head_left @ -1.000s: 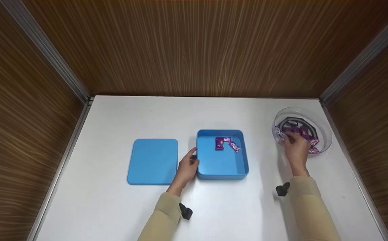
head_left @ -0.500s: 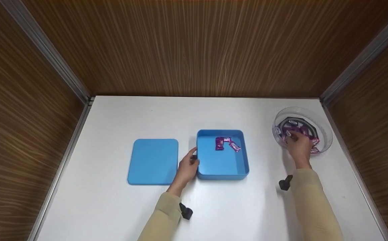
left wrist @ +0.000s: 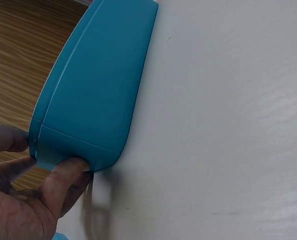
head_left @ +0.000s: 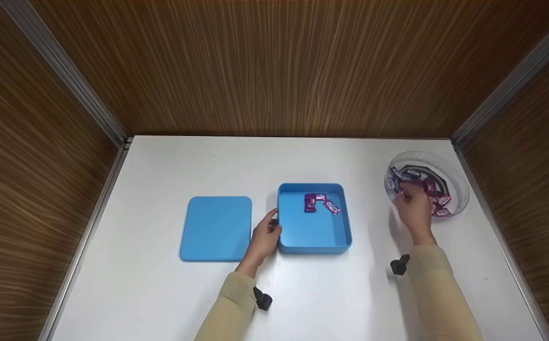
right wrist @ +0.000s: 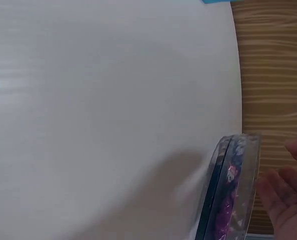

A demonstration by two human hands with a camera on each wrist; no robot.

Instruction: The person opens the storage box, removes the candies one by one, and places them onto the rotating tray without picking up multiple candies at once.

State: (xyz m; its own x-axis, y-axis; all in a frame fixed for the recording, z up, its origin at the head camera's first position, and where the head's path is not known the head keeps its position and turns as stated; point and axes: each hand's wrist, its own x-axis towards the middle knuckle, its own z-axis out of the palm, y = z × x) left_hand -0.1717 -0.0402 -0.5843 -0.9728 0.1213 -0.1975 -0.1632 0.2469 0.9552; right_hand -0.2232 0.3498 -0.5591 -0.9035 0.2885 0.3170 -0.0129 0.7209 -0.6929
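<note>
A blue square box [head_left: 308, 232] stands in mid-table with several purple candies [head_left: 310, 202] near its back wall. My left hand [head_left: 264, 240] touches its left wall from outside; the left wrist view has the thumb [left wrist: 66, 175] against the side and other fingers by the rim. At the right, a clear round container [head_left: 463, 187] holds more wrapped candies [head_left: 429, 185] and a dark many-sided piece. My right hand [head_left: 415, 208] reaches over its near left rim, fingertips partly hidden. In the right wrist view, thumb and fingers are spread apart beside the container wall, no candy between them.
A flat blue lid [head_left: 216, 229] lies left of the box on the white table [head_left: 321, 293]. Brown wood-grain panels [head_left: 265, 71] with metal corner strips enclose the back and sides.
My right hand dipped slightly right, then came back left and down at the container. A candy now shows at the container's back left. My left hand and the box have kept their places.
</note>
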